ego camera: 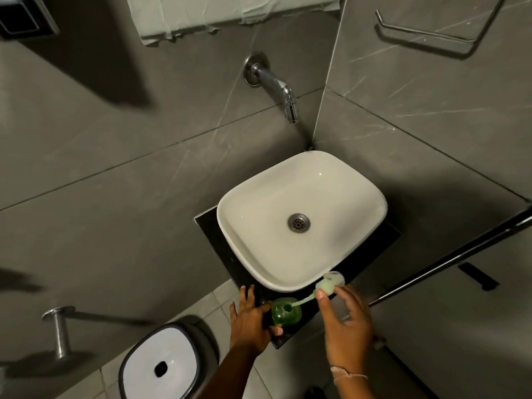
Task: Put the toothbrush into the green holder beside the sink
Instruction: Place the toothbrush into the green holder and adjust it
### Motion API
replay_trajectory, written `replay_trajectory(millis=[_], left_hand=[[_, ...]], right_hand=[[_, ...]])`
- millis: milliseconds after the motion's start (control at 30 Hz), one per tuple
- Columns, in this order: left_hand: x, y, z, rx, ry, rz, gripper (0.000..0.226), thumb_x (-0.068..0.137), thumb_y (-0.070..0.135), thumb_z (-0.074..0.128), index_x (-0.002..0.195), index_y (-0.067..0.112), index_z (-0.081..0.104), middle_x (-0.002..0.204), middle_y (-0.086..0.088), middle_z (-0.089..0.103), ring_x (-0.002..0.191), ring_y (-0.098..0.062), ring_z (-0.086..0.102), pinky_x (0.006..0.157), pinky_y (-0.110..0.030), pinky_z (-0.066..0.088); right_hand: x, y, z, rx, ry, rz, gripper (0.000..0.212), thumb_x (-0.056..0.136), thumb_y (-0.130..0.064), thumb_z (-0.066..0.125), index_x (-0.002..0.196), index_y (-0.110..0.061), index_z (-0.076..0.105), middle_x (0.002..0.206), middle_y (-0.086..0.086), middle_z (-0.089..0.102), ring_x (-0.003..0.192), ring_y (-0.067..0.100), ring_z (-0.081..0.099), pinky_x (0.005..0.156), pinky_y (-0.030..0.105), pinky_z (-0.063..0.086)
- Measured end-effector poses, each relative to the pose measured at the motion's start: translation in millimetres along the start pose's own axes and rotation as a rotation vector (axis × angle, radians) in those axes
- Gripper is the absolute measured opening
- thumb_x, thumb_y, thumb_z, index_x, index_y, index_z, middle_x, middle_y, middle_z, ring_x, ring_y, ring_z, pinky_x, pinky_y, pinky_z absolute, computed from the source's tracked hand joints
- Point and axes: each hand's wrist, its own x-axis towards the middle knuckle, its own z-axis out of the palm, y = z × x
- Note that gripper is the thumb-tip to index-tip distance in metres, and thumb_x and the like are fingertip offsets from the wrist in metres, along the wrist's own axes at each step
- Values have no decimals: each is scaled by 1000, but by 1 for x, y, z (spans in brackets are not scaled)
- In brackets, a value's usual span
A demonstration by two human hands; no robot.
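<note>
A green translucent holder point(286, 311) stands on the black counter point(305, 318) at the sink's near corner. My left hand point(251, 321) grips the holder's left side, thumb on its front. A pale green toothbrush point(305, 299) slants with its handle end in the holder's top opening and its capped head point(331, 282) up to the right. My right hand point(347, 323) pinches the toothbrush just below the head, with the other fingers spread.
The white basin point(339, 180) fills the counter behind the holder. A chrome tap point(283, 93) juts from the wall above it. A white-lidded bin point(164, 367) stands on the floor at lower left, and a dark rail point(449, 257) runs at the right.
</note>
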Motion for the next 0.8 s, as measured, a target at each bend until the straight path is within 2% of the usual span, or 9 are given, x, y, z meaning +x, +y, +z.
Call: replay_trajectory(millis=[67,167,233,400,533,667,800], left_hand=[[1,-1,0,6,2,-5,64,71,51,72,130,41,49,162,-6,-2,147,-28,-16,118,-57,-1],[1,0,1,3,2,-10,63,70,51,72,129,42,50,162,-6,-2,147,-28,-17,118,-57,-2],[1,0,1,4,-1,-16,64,70,52,72,129,43,49,162,-5,-2,146,-28,-18,117,-57,-2],[0,1,0,11,1,-4,64,72,51,71,130,45,47,162,-5,-1,147,-29,-17,117,-57,-3],[-2,0,-4,26,18,16,58,75,45,69,130,43,48,162,-6,0,146,-29,-18,118,-57,-3],[-3,3,-6,43,5,16,54,76,48,68,127,39,52,162,-6,-1,146,-29,-18,119,-57,-2],[-4,1,-6,54,15,27,49,78,43,66,125,37,54,162,-7,0,147,-30,-17,118,-58,-3]], right_hand=[[-4,5,9,-23,-7,-76,27,67,-9,83,92,-8,73,100,3,66,106,32,59,92,42,47],[-8,16,16,-60,-45,-138,32,65,-19,84,95,-16,74,100,-15,62,107,20,56,90,32,44],[-12,25,21,-99,-82,-158,33,65,-24,85,96,-21,74,101,-19,60,109,14,53,91,32,43],[-17,47,32,-232,-171,-184,33,65,-33,85,95,-23,76,97,-7,64,98,15,49,82,41,51],[-22,53,42,-319,-226,-217,35,64,-41,83,97,-31,75,92,-7,60,93,14,46,77,37,47],[-24,63,40,-381,-245,-174,36,61,-42,85,94,-34,75,91,-5,60,92,21,50,77,43,47],[-22,60,42,-423,-259,-206,50,57,-53,82,104,-39,71,91,-9,56,90,17,48,78,36,43]])
